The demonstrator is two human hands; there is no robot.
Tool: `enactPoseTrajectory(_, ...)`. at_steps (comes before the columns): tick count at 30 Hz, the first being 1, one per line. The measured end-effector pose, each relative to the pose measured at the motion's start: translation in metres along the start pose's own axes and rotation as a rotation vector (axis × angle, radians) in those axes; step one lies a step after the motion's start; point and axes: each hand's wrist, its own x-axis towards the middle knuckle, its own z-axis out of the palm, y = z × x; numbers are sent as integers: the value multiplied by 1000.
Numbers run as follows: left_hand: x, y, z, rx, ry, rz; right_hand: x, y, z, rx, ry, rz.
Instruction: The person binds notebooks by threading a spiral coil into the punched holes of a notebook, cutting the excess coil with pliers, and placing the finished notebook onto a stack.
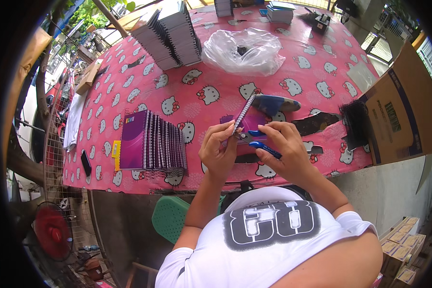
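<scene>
The left hand (217,150) pinches a spiral-bound notebook (258,121) near the close end of its white coil (245,112), thumb and fingers pressed together there. The notebook sits just beyond and between the two hands, its coil running away from the left fingertips and some purple cover showing to the right of it. The right hand (289,150) grasps blue-handled pliers (269,149), their handles spread apart under the fingers and thumb. The head of the pliers is right at the coil's near end (whether it bites the wire, I cannot tell).

Left of the left hand, a thick stack of purple notebooks (132,140) rests on the pink surface (242,80), with a yellow item (116,149) at its outer side and a dark phone (86,162) farther out. Just beyond the right hand lies a blue and grey patterned piece (277,103). Farther ahead of both hands are a crumpled clear plastic bag (268,47) and, to its left, tall piles of spiral-bound books (170,38). Well to the right of the right hand, a cardboard box (402,108) stands beside a dark wiry tangle (354,122).
</scene>
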Motion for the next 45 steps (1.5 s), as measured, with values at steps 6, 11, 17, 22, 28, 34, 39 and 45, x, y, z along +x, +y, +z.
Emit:
enactPoseTrajectory(6, -1, 7, -13, -13, 34, 63, 12, 24, 0, 946, -564, 580)
enactPoseTrajectory(11, 24, 51, -71, 66, 423, -34, -21, 26, 18, 819, -316, 387)
enactPoseTrajectory(17, 32, 16, -214, 326, 815, -345, -114, 95, 43, -205, -249, 129)
enactPoseTrajectory(22, 20, -4, -210, 228, 774, -392, -83, 188, -26, -400, 180, 215)
enactPoseTrajectory(28, 31, 9, -206, 344, 563, -298, -119, 323, -112, -968, 114, 862)
enactPoseTrajectory(34, 90, 70, -43, -8, -169, -76, -109, 337, -138, -905, -11, 791)
enactPoseTrajectory(39, 21, -86, 48, 551, -739, -328, -65, 287, -127, -855, 45, 738)
enactPoseTrajectory(45, 15, -121, 52, 278, -722, -617, -38, 196, -69, -146, 19, 537)
